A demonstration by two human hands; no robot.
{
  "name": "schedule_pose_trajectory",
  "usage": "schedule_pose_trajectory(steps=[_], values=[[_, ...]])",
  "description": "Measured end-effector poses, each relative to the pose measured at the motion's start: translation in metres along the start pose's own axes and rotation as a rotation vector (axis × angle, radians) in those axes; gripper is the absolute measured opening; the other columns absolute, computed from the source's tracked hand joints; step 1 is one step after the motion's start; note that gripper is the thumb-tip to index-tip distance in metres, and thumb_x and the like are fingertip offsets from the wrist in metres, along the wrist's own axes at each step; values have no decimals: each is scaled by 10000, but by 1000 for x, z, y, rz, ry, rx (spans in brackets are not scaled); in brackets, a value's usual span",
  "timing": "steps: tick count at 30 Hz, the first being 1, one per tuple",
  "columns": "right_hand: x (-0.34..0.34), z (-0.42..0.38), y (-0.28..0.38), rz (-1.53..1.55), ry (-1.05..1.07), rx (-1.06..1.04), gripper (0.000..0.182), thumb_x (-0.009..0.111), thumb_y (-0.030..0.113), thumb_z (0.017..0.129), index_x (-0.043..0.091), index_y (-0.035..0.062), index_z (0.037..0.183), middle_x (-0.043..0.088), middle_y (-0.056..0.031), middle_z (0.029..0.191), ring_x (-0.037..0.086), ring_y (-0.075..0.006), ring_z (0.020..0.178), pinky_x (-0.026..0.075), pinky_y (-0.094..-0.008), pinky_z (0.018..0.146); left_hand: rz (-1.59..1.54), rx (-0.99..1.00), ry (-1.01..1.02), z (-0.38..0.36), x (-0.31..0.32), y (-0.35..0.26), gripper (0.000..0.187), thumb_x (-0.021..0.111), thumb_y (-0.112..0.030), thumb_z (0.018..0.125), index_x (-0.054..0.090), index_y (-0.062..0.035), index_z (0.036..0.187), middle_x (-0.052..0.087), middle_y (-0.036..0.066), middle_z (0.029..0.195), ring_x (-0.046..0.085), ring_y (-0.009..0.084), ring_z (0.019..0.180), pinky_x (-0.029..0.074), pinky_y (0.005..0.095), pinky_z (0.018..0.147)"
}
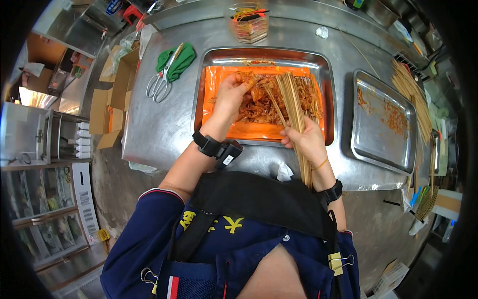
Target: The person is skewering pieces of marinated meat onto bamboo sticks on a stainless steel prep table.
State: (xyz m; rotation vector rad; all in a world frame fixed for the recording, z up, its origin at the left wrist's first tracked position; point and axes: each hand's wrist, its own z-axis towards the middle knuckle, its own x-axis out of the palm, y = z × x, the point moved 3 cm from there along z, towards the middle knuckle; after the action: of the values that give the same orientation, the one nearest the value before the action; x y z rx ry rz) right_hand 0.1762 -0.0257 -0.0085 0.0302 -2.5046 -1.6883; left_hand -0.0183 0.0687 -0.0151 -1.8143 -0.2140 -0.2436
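A metal tray (328, 74) lined with an orange sheet (212, 79) holds reddish seasoned food pieces (259, 102). Over its left part, my left hand (231, 94) pinches a piece of this food between thumb and fingers. My right hand (307, 140) is closed around a bundle of thin wooden skewers (294, 104), which lies across the tray's right part and runs down to the apron. One skewer (275, 105) is angled away from the bundle, its lower end at my right thumb. More skewers lie at the tray's right side, partly among the food.
A second metal tray (383, 154) with food scraps stands right, beside loose skewers (411, 92). Scissors (160, 84) and a green cloth (183, 64) lie left. A clear container (249, 30) stands behind the tray. Crumpled white paper (285, 172) is at the front edge.
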Motion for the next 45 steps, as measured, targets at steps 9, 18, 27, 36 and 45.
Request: schedule_pose_trajectory(steps=[9, 18, 27, 36, 45], values=[[5, 1, -1, -20, 30, 19, 162, 556, 24, 800, 519, -24, 951, 621, -105, 769, 610, -139, 587, 497, -235, 503, -105, 98, -27, -5, 19, -12, 157, 529, -43, 859, 514, -14, 1013, 608, 92, 949, 613, 167, 809, 514, 282, 683], [6, 1, 1, -62, 19, 23, 157, 543, 16, 806, 509, -27, 953, 619, -111, 765, 599, -131, 572, 489, -235, 493, 17, 395, 54, -11, 20, -15, 166, 517, 27, 839, 524, 3, 1003, 602, 71, 949, 585, 134, 835, 487, 256, 735], [7, 2, 0, -78, -3, -5, 164, 550, 29, 784, 524, -41, 930, 624, -107, 747, 608, -140, 563, 489, -239, 477, 29, 412, 77, -20, 30, 0, 188, 478, 71, 831, 529, 23, 1006, 604, 66, 948, 585, 122, 835, 478, 242, 741], [8, 1, -1, -72, -55, -11, 175, 577, 39, 789, 541, -40, 941, 625, -99, 744, 613, -136, 573, 503, -239, 492, 7, 394, 53, -35, 39, 18, 152, 513, 39, 829, 535, 25, 979, 611, 54, 892, 574, 97, 789, 470, 231, 691], [9, -3, 3, -62, -54, 2, 166, 601, 30, 776, 563, -33, 925, 620, -82, 750, 621, -128, 603, 508, -227, 506, -155, 209, 20, -14, 29, 10, 151, 531, -9, 838, 543, 12, 988, 616, 56, 906, 587, 111, 786, 484, 237, 688]])
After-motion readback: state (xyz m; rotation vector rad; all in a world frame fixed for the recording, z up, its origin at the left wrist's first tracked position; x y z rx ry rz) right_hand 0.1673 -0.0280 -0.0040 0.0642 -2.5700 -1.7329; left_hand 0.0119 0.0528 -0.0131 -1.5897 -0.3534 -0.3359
